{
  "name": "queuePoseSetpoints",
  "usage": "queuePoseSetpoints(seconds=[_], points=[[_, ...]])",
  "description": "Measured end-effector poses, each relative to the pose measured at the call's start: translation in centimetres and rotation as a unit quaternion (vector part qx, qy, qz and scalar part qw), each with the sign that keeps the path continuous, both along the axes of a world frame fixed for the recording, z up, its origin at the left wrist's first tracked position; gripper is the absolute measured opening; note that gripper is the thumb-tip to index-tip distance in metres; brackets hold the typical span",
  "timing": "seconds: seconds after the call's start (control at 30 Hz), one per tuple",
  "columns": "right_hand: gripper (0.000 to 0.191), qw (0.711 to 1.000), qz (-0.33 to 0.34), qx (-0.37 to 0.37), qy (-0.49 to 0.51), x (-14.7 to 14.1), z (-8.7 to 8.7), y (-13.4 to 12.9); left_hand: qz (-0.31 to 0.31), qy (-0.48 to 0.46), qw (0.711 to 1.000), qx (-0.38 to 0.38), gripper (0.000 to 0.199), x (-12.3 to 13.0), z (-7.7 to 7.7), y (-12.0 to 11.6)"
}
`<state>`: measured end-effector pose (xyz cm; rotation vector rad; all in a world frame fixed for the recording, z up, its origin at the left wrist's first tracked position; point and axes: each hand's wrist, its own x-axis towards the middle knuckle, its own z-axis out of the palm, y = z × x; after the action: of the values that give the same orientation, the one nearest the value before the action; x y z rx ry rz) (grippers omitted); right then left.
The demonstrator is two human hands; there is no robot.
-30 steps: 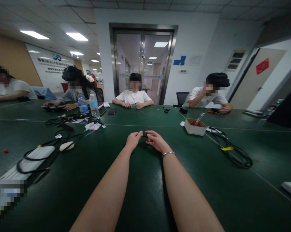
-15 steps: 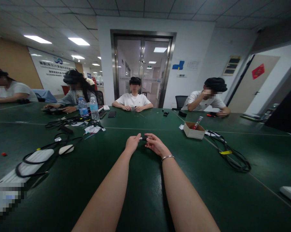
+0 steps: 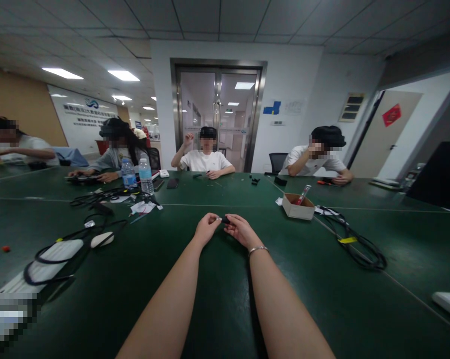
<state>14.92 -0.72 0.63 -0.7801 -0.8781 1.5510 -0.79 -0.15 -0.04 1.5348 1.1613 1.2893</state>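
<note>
A small black object with a silvery end [image 3: 225,219], too small to name surely, is held level just above the green table [image 3: 225,289]. My left hand [image 3: 207,229] pinches its silvery end between thumb and fingertips. From the other side my right hand [image 3: 243,232], with a bracelet at the wrist, has thumb and fingers closed on the black part. The fingertips of both hands nearly meet and cover much of the piece.
Rightward stands an open box [image 3: 298,211] beside a coiled black cable [image 3: 363,252]. On the left lie a white power strip [image 3: 56,259], a mouse [image 3: 102,240], tangled cables and two water bottles [image 3: 145,174]. Several people wearing headsets sit around the table.
My left fingertips have shifted onto the silvery end, and my right fingers have closed further around the black part. The person opposite has raised one hand. My view has tilted up slightly.
</note>
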Motion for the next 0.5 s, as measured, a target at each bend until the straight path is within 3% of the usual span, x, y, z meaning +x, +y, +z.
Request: queuePoseSetpoints(seconds=[0.5], points=[[0.029,1.000,-0.013,0.019,-0.016,-0.46,-0.04,-0.64,-0.001,-0.036,0.999,-0.001,0.033,0.08,0.28,-0.85]])
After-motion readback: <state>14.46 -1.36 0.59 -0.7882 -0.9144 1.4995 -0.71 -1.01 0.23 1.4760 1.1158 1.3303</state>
